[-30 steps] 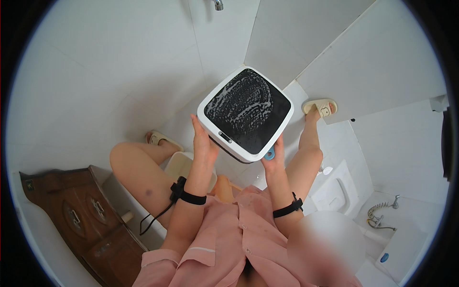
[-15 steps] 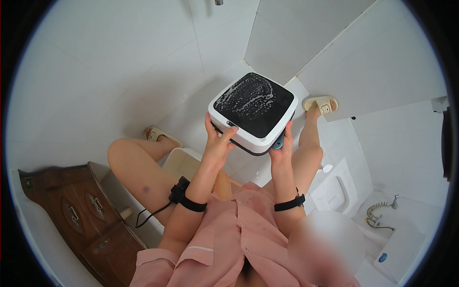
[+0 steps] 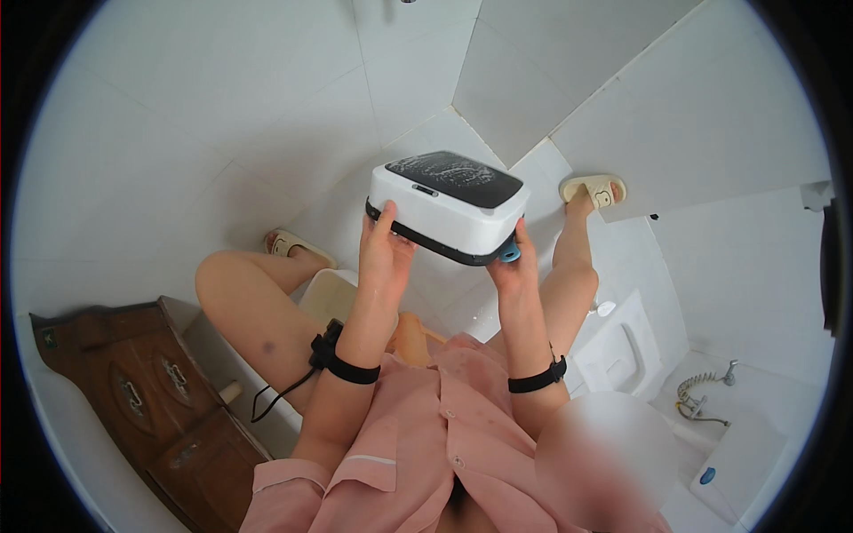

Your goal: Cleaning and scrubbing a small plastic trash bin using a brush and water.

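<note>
Support foam-streaked bin lid (image 3: 444, 211), just above frame centre, evenly from both sides against slipping, clasped between left hand (image 3: 386, 258) and right hand (image 3: 515, 272), with blue handle (image 3: 509, 253) pinched in the latter.

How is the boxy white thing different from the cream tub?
The boxy white thing is white with a black panel on top; the cream tub shows only pale cream.
The boxy white thing is held up by the left hand and right hand; the cream tub is lower down, in neither hand.
White streaks mark the boxy thing's panel; none show on the tub, which is partly hidden.
Both are mostly pale.
</note>
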A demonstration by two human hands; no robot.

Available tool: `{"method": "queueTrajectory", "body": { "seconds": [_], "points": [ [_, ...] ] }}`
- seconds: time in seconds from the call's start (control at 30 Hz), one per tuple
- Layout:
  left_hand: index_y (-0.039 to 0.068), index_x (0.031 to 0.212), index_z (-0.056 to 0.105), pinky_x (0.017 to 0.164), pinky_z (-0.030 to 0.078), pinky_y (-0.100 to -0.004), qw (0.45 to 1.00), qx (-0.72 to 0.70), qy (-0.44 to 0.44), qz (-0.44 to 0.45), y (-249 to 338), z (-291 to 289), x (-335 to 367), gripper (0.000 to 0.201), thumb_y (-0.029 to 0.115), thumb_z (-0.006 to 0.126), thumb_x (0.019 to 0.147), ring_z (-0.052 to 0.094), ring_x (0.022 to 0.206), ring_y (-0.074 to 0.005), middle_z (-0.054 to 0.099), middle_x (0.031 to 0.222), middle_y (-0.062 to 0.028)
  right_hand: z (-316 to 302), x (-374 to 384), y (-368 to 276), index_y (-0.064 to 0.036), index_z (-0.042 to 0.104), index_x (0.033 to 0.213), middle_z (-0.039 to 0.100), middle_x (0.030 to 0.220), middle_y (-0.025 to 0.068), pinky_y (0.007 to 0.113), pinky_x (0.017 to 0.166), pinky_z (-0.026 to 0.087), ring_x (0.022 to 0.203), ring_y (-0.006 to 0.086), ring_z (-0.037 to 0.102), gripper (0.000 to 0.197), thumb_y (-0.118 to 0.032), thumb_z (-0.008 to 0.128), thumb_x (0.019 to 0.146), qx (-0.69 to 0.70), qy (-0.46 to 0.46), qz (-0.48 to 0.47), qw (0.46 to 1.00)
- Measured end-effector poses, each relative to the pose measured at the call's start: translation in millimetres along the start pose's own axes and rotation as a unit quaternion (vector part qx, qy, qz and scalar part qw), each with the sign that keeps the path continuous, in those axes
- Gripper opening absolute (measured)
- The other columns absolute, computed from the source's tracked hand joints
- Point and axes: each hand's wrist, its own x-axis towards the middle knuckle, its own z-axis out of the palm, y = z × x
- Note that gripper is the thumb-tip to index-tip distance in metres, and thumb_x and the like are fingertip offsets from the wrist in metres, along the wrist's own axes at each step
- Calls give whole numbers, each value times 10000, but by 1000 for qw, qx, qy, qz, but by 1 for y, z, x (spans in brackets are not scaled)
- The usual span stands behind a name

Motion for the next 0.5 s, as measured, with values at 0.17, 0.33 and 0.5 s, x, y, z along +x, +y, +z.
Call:
{"method": "queueTrajectory", "body": {
  "seconds": [0.17, 0.33, 0.5],
  "points": [
    [22, 1156, 433, 874, 423, -342, 987, -124, 72, -72, -2, 17, 5, 386, 233, 575, 865, 498, 1002, -186, 497, 1074, -77, -8, 7, 8, -5, 507, 1042, 591, 1042, 103, 376, 799, 527, 900, 223, 599, 225, -193, 460, 926, 105, 58, 36, 992],
    [-22, 1045, 463, 921, 462, -429, 981, -121, 130, -72, -5, 11, 11, 283, 172, 554, 860, 524, 1030, -238, 520, 1079, -119, -32, 9, 16, 56, 465, 1001, 576, 985, 198, 427, 789, 548, 904, 327, 607, 271, -191, 363, 956, 119, 17, 161, 980],
    [-64, 1059, 436, 886, 492, -472, 973, -154, 168, -41, -5, 2, 24, 329, 180, 545, 866, 526, 1034, -292, 509, 1075, -172, -47, -1, 13, 73, 423, 1034, 553, 993, 265, 434, 773, 552, 915, 359, 599, 248, -142, 336, 949, 84, 42, 158, 983]
  ]
}}
